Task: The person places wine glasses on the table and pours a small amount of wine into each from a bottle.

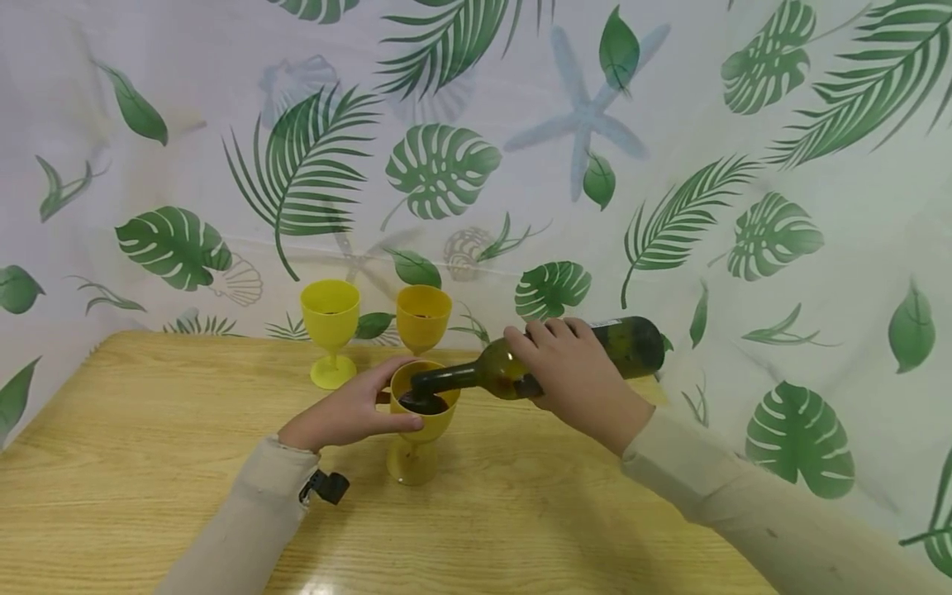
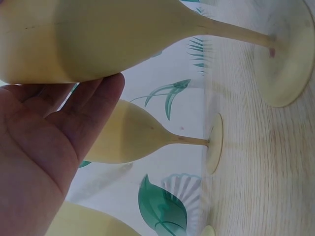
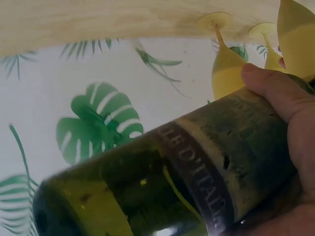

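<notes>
Right hand [image 1: 576, 372] tips bottle [image 1: 543, 364]; left hand [image 1: 349, 413] steadies goblet [image 1: 422, 430].

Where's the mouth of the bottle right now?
In the head view, the green bottle lies nearly level in the right hand, its mouth over the near goblet that the left hand steadies, mid-table.

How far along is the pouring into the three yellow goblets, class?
Done: the near goblet already holds dark liquid. In hand: the right hand grips the green bottle, tipped with its mouth over that goblet, while the left hand holds the bowl. Left: the two back goblets; whether they hold anything cannot be told.
</notes>
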